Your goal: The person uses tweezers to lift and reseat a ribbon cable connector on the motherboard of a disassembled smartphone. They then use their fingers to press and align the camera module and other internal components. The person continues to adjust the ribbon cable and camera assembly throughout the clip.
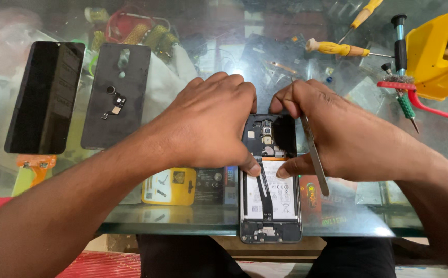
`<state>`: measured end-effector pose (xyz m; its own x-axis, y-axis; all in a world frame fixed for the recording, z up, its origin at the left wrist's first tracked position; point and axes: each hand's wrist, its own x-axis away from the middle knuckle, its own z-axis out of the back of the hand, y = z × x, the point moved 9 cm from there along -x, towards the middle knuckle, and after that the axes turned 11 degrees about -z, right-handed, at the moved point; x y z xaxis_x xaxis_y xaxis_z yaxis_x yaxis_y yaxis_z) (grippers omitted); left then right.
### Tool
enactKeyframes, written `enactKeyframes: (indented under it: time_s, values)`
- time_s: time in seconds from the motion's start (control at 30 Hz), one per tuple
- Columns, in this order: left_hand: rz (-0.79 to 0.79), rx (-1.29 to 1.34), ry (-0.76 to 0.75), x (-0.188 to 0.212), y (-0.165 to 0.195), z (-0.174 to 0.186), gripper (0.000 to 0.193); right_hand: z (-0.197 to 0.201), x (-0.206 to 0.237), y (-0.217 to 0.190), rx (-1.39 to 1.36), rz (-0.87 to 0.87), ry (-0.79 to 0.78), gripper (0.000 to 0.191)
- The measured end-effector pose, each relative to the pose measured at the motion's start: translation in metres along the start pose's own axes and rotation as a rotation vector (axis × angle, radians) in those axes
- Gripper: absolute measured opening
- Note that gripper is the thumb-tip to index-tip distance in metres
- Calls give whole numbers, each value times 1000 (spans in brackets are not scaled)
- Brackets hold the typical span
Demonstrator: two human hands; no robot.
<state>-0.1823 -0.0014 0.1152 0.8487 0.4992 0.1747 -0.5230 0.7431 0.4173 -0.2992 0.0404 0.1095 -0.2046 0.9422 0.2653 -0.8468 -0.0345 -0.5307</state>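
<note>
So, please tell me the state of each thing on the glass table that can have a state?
Phone: back removed, battery and boards exposed, lying flat.
Back cover: taken off, lying inside-up, apart from the phone.
Screen panel: dark, lying flat at far left.
Left hand: pressing on the phone, thumb on the battery.
Right hand: on the phone, gripping tweezers.
Yellow screwdriver: lying unused.

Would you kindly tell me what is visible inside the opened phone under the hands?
Inside the opened phone a white battery with a black ribbon cable shows, with dark circuit boards above and below. The left hand and right hand cover the top edge.
</note>
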Motion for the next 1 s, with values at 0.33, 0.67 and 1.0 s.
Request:
enactKeyframes:
  time_s: [0.33, 0.67, 1.0]
  values:
    - [28, 271, -9, -1, -5, 0, 90, 7, 6, -14, -359, 248, -28, 63]
    - [-153, 504, 409, -11, -31, 22, 80, 9, -17, 10, -699, 61, 95, 55]
    - [-288, 1071, 551, -16, -34, 15, 35, 27, -9, 15, -1068, 139, 223, 21]
